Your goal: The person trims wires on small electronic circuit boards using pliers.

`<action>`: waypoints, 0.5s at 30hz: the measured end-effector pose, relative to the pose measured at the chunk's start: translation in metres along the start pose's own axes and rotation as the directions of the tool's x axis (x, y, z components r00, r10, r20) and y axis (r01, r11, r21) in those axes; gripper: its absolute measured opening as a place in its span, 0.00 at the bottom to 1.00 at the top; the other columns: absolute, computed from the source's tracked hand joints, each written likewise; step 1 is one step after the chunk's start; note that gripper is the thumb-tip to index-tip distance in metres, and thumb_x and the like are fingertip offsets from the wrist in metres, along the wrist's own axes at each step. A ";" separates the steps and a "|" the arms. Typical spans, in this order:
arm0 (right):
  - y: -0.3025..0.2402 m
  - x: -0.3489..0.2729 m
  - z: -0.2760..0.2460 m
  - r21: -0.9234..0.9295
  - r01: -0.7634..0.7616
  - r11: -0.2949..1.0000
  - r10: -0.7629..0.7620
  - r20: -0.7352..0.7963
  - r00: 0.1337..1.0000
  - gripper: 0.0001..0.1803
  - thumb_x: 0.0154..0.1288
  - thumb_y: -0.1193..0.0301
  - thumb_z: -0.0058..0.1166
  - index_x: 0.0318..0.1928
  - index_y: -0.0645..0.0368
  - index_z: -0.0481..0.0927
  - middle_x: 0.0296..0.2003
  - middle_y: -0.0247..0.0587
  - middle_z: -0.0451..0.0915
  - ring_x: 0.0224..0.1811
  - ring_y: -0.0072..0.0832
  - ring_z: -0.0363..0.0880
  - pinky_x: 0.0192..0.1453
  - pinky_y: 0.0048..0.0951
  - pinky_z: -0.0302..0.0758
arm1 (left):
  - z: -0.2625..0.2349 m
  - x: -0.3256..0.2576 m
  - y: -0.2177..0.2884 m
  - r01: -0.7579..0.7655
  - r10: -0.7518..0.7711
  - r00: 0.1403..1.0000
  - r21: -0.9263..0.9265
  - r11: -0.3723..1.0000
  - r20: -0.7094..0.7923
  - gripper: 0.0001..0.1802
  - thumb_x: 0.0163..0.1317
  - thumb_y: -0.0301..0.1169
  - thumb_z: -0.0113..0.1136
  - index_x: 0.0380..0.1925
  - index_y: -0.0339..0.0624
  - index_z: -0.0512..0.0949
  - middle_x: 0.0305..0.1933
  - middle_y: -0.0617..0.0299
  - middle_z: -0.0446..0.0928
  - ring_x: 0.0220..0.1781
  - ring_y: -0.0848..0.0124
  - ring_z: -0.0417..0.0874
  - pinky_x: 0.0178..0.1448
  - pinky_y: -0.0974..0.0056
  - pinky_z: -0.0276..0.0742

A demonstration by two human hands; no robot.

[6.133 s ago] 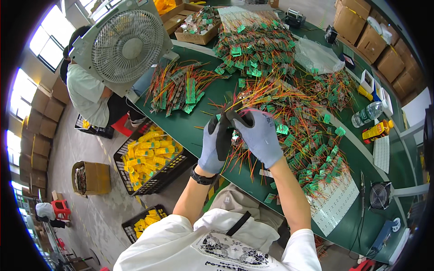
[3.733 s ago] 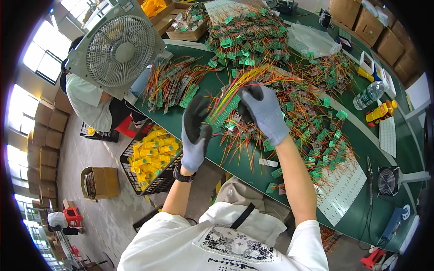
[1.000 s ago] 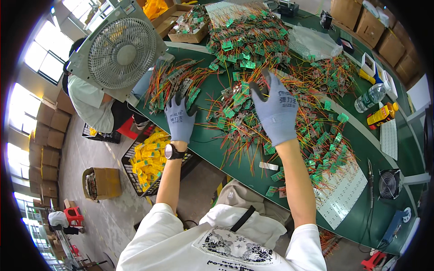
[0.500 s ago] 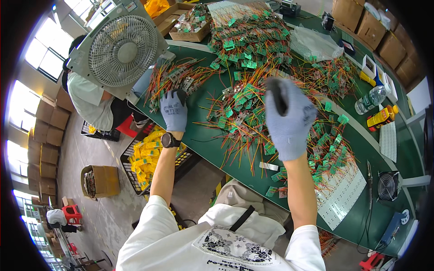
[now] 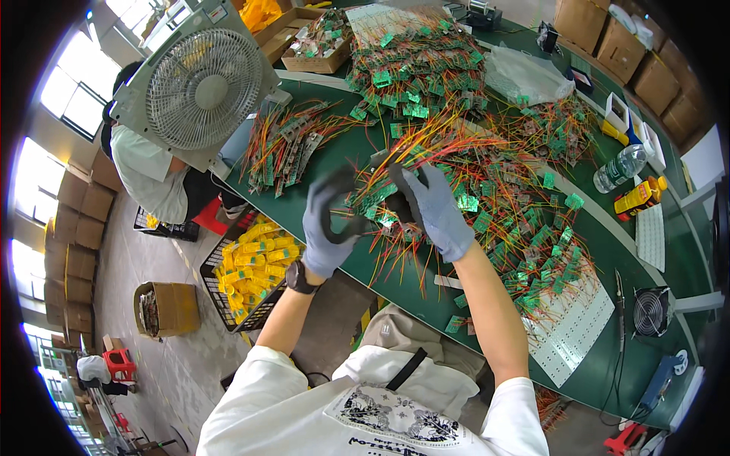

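Observation:
Both my hands wear grey-blue gloves with dark fingertips and are raised over the green table (image 5: 342,262). My right hand (image 5: 439,216) is closed on a bunch of small wired circuit boards (image 5: 374,199); its red and yellow wires fan out up and to the right past the fingers. Just left of it, my left hand (image 5: 327,232) is curved in a C, slightly blurred, thumb and fingers apart with nothing seen between them. A loose heap of similar green boards (image 5: 502,220) spreads behind and right of my hands. A smaller sorted pile (image 5: 285,148) lies to the left.
A large box fan (image 5: 205,91) stands at the table's left edge, near a seated person. Below that edge is a black crate (image 5: 228,300) of yellow parts. A bottle (image 5: 620,167), a yellow container (image 5: 640,197) and a white perforated board (image 5: 574,334) sit on the right.
My left hand has left the sorted pile and come right and nearer. My right hand has moved left, beside it, and a bunch of wired boards now shows at its fingers.

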State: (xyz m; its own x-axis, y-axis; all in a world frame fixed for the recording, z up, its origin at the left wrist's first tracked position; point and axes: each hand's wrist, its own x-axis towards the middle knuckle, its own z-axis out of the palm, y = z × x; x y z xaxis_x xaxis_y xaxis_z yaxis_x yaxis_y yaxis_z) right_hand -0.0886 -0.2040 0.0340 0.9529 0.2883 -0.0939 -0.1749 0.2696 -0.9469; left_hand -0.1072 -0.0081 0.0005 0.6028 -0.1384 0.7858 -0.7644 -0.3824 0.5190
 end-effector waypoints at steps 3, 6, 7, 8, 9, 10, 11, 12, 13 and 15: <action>0.032 0.007 -0.010 -0.674 0.592 0.441 -0.621 0.247 0.744 0.21 0.68 0.63 0.52 0.59 0.56 0.73 0.31 0.45 0.81 0.32 0.41 0.81 0.36 0.42 0.76 | 0.012 0.004 0.016 0.480 -0.567 0.823 -0.504 0.718 -0.024 0.26 0.55 0.18 0.61 0.56 0.31 0.71 0.57 0.52 0.76 0.57 0.63 0.78 0.58 0.60 0.75; 0.017 -0.005 0.008 -0.864 0.423 0.272 -0.488 0.255 0.835 0.24 0.66 0.57 0.54 0.59 0.52 0.74 0.32 0.49 0.82 0.36 0.45 0.83 0.41 0.46 0.77 | -0.002 -0.024 -0.024 0.678 -0.654 0.715 -0.472 0.564 0.246 0.20 0.59 0.15 0.57 0.53 0.29 0.74 0.51 0.56 0.80 0.50 0.72 0.80 0.54 0.67 0.77; 0.015 -0.003 0.008 -0.910 0.325 0.257 -0.405 0.204 0.891 0.23 0.66 0.56 0.55 0.57 0.53 0.76 0.31 0.49 0.82 0.36 0.46 0.83 0.42 0.46 0.77 | -0.002 -0.024 -0.025 0.704 -0.683 0.694 -0.409 0.580 0.228 0.18 0.58 0.14 0.57 0.51 0.28 0.75 0.47 0.57 0.81 0.48 0.74 0.81 0.52 0.69 0.77; 0.013 -0.001 0.006 -0.947 0.224 0.232 -0.320 0.144 0.936 0.22 0.66 0.54 0.55 0.54 0.54 0.78 0.30 0.50 0.82 0.35 0.48 0.83 0.42 0.45 0.77 | 0.000 -0.024 -0.026 0.729 -0.709 0.674 -0.343 0.592 0.208 0.16 0.58 0.13 0.56 0.48 0.27 0.77 0.44 0.59 0.82 0.45 0.75 0.81 0.50 0.70 0.78; -0.002 0.005 0.008 -0.871 0.173 0.459 -0.120 0.132 0.984 0.22 0.65 0.52 0.56 0.47 0.57 0.81 0.30 0.51 0.82 0.35 0.49 0.82 0.42 0.43 0.77 | -0.005 -0.022 -0.017 0.734 -0.714 0.670 -0.321 0.598 0.203 0.14 0.58 0.13 0.56 0.46 0.27 0.77 0.43 0.60 0.81 0.44 0.76 0.81 0.50 0.70 0.78; -0.006 0.004 0.008 -0.871 0.170 0.461 -0.118 0.130 0.984 0.22 0.65 0.52 0.56 0.47 0.57 0.81 0.30 0.51 0.82 0.35 0.49 0.82 0.42 0.43 0.77 | -0.004 -0.020 -0.012 0.736 -0.715 0.668 -0.320 0.596 0.205 0.14 0.58 0.13 0.56 0.46 0.27 0.77 0.43 0.60 0.81 0.44 0.76 0.81 0.50 0.70 0.78; -0.008 0.003 0.008 -0.789 0.128 0.601 -0.083 0.099 0.992 0.20 0.65 0.53 0.56 0.43 0.57 0.82 0.29 0.51 0.82 0.34 0.49 0.82 0.42 0.44 0.77 | -0.003 -0.019 -0.007 0.733 -0.726 0.659 -0.381 0.563 0.196 0.14 0.57 0.14 0.57 0.45 0.27 0.78 0.42 0.60 0.82 0.43 0.77 0.80 0.49 0.71 0.77; -0.010 0.003 0.006 -0.689 0.083 0.720 -0.046 0.071 0.996 0.20 0.65 0.53 0.56 0.40 0.58 0.82 0.29 0.51 0.81 0.33 0.48 0.81 0.42 0.44 0.77 | 0.000 -0.017 -0.005 0.722 -0.734 0.653 -0.445 0.529 0.187 0.14 0.57 0.14 0.58 0.44 0.27 0.78 0.42 0.60 0.82 0.43 0.78 0.80 0.48 0.72 0.77; 0.008 0.008 0.001 -0.764 0.302 0.570 -0.250 0.189 0.950 0.17 0.64 0.55 0.57 0.40 0.56 0.82 0.27 0.49 0.81 0.32 0.46 0.81 0.39 0.43 0.76 | 0.004 -0.018 -0.007 0.722 -0.732 0.654 -0.446 0.528 0.192 0.14 0.57 0.14 0.58 0.44 0.27 0.78 0.42 0.60 0.82 0.43 0.78 0.80 0.48 0.72 0.77; 0.026 0.009 0.001 -0.846 0.340 0.411 -0.399 0.168 0.901 0.16 0.64 0.57 0.57 0.39 0.56 0.82 0.27 0.46 0.81 0.32 0.45 0.81 0.38 0.43 0.76 | 0.010 -0.020 -0.009 0.741 -0.758 0.629 -0.428 0.518 0.173 0.13 0.58 0.16 0.59 0.45 0.28 0.78 0.41 0.61 0.82 0.42 0.79 0.80 0.46 0.73 0.76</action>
State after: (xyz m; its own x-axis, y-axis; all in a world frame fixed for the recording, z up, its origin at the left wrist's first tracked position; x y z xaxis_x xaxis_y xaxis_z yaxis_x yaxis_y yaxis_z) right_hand -0.0845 -0.1932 0.0084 0.8869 0.3069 0.3453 0.4618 -0.5685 -0.6808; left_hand -0.1100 -0.0106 -0.0231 0.9981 0.0441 0.0431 -0.0469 0.0905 0.9948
